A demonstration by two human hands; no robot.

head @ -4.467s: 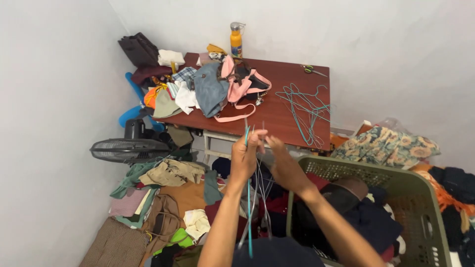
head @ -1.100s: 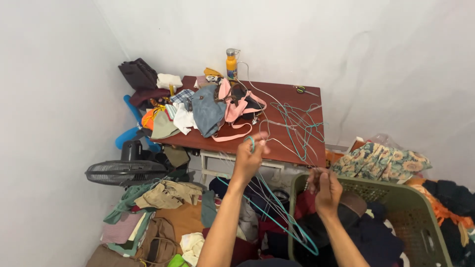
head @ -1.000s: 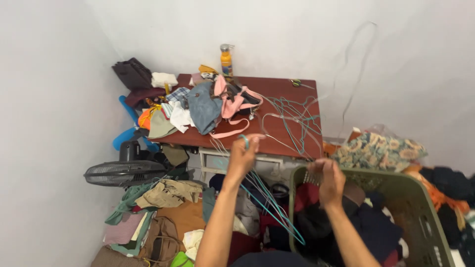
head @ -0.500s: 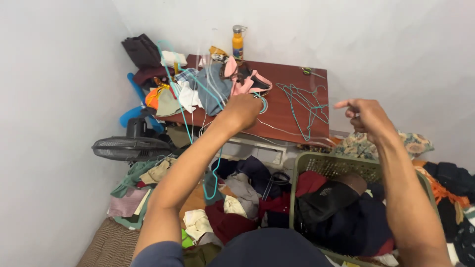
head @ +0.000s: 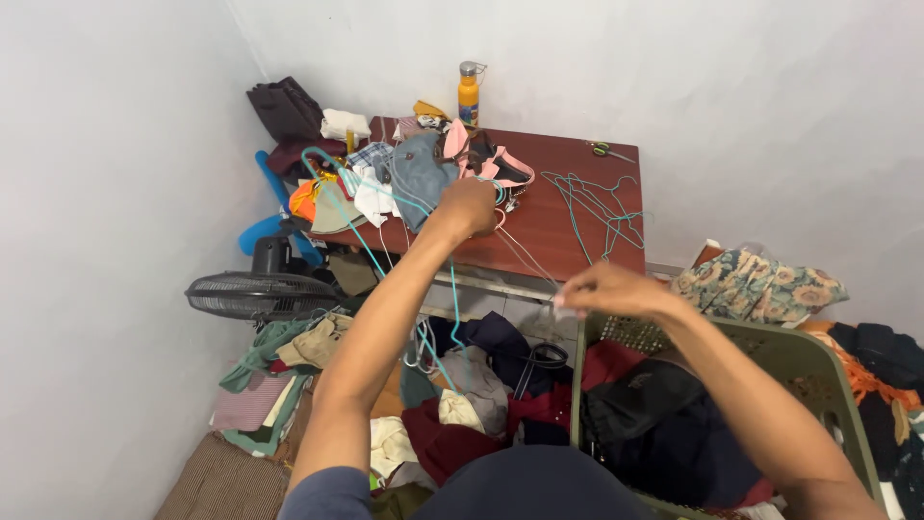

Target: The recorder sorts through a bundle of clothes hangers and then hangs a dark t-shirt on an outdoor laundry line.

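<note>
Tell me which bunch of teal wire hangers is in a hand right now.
The bunch over the clothes pile, gripped by the left hand: these teal wire hangers hang off the table edge. The other teal hangers lie flat, untouched, on the red-brown table.

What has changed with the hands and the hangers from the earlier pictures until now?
The left hand carried its teal wire hangers up from the floor clothes to above the red table. The right hand let go and drew back over the green basket. The table clothes and fan stayed put.

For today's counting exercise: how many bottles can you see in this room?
1: a tall orange bottle with a silver cap, standing upright at the back edge of the red-brown wooden table, against the wall. Others may be hidden under the clothes.
</note>
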